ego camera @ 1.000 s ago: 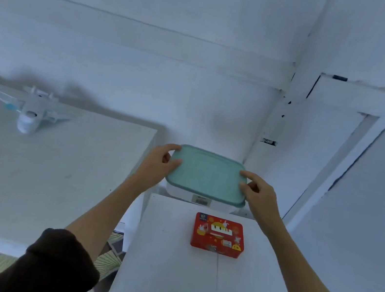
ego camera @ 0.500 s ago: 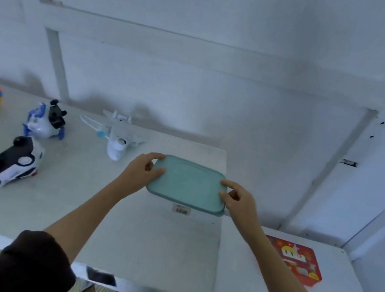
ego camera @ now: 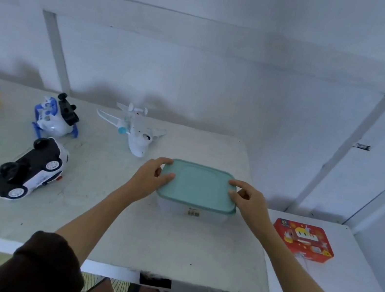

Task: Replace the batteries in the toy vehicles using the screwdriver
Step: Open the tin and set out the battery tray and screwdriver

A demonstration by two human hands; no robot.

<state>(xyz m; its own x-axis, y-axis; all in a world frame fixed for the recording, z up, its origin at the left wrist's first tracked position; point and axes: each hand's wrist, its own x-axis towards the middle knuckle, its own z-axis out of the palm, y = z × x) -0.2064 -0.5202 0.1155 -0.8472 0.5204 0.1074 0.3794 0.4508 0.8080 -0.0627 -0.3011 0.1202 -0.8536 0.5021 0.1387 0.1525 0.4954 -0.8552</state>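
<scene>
Currently: we hold the lidded box [ego camera: 197, 193] on the table [ego camera: 119, 236] | left hand [ego camera: 148, 179], right hand [ego camera: 248, 202] grip its ends | next: lift lid, presumably find screwdriver, batteries.

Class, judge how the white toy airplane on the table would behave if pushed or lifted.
The white toy airplane looks like hard plastic, so probably stiff and light. Its thin wings seem fragile and might snag. If it has wheels underneath, unseen here, it may roll.

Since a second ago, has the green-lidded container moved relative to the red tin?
Yes. The container, gripped by the left hand and right hand, went leftward from the lower table behind the red tin onto the toy table.
</scene>
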